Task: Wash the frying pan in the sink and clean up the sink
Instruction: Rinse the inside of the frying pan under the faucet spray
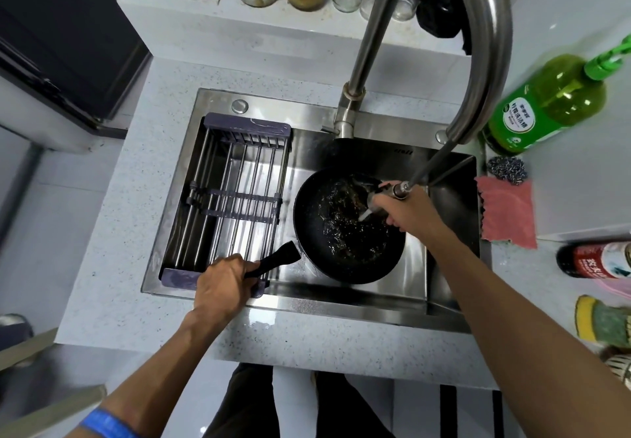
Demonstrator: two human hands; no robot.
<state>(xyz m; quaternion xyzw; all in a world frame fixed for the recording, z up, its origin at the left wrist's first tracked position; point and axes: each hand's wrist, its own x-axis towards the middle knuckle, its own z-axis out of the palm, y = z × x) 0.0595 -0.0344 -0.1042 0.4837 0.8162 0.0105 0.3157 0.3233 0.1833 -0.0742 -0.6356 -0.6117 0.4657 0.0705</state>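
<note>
While the frying pan (348, 229) sits in the right half of the sink (450, 314), the left hand (223, 282) grips its handle (273, 260) and the right hand (401, 210) clasps the pull-out spray head (397, 189), water striking the greasy base. Rinsing looks underway; scrubbing with the sponge (604, 323) at the counter's right edge likely follows.
</note>
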